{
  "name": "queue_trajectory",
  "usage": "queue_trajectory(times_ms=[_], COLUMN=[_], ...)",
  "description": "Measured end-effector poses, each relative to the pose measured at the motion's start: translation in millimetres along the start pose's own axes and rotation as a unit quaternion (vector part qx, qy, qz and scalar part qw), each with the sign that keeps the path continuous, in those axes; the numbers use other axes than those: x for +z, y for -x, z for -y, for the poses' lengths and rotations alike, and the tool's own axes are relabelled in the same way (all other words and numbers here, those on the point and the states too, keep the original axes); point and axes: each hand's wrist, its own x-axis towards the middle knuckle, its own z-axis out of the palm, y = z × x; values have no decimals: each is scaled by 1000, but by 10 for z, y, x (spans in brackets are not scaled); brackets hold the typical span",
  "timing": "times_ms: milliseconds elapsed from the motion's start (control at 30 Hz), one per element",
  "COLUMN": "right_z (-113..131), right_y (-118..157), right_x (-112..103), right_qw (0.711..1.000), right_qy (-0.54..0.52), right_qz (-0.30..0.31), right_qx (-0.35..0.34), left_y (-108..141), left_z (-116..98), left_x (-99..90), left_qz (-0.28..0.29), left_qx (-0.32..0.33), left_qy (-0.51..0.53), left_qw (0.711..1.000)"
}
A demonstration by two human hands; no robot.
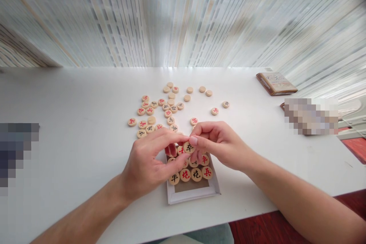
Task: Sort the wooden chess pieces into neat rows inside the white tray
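Between my two hands, above a shallow white box tray, is a round wooden Chinese chess piece [189, 147] with a black character facing me. My left hand [156, 156] pinches it from the left with thumb and forefinger. From the right, my right hand [217, 141] grips its edge, thumb on top. Rows of pieces lie face up in the tray [194, 198], among them a red-marked piece [207, 172] and a black-marked piece [196, 174]. A brown strip of the tray's floor shows at its near end. My fingers hide part of the back rows.
Many loose pieces [150, 111] lie scattered beyond the tray on the white table [85, 122], some with plain faces up. A flat box [277, 84] rests at the back right, beside a blurred-out object [310, 116]. Striped curtains [160, 15] hang behind the table.
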Motion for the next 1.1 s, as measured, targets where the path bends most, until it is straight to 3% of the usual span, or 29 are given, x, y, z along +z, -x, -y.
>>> queue_trajectory(times_ms=[433,633,800,1100], right_z=[6,-10,-61,-2], right_y=[-2,-8,-20,13], right_x=[-22,-5,38,48], right_qw=[996,996,996,998], right_qy=[-73,-80,-79,-53], right_qz=[47,24,11,16], right_qx=[3,21,36,5], left_y=[-1,12,46,22], left_z=[-16,-17,-27,-47], left_x=[-22,-10,18,19], left_qz=[-16,-22,4,11], left_qx=[-62,-27,6,-4], left_qy=[55,17,1,-4], left_qw=[996,999,1000,1000])
